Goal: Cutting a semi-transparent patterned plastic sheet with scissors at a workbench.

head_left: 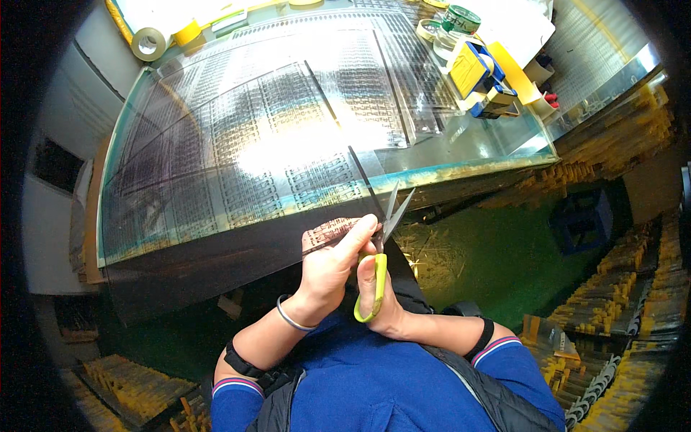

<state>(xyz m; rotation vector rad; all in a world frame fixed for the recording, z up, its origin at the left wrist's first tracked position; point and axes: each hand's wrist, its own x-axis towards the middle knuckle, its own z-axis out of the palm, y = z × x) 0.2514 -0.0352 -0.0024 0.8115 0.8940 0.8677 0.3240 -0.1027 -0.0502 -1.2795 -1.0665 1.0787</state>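
Observation:
A large see-through film sheet [245, 191] printed with rows of dark patterns lies over the table and hangs past its front edge. My left hand [324, 270] is closed on the film near its right edge, thumb on top. In my right hand [387, 309] is a pair of scissors [378, 281] with yellow-green handles, my thumb by the loop. Their blades are spread apart and point away from me, just right of the film's dark edge. The two hands are close together, in front of the table. My right fingers are partly hidden behind the handle.
More printed films cover the lit glass-topped table [484, 147]. Tape rolls [150, 44] stand at its far left. Toward the far right are a green tin [461, 19] and a yellow-and-blue tape dispenser [471, 68]. Racks with yellowish pieces [604, 288] stand at my right.

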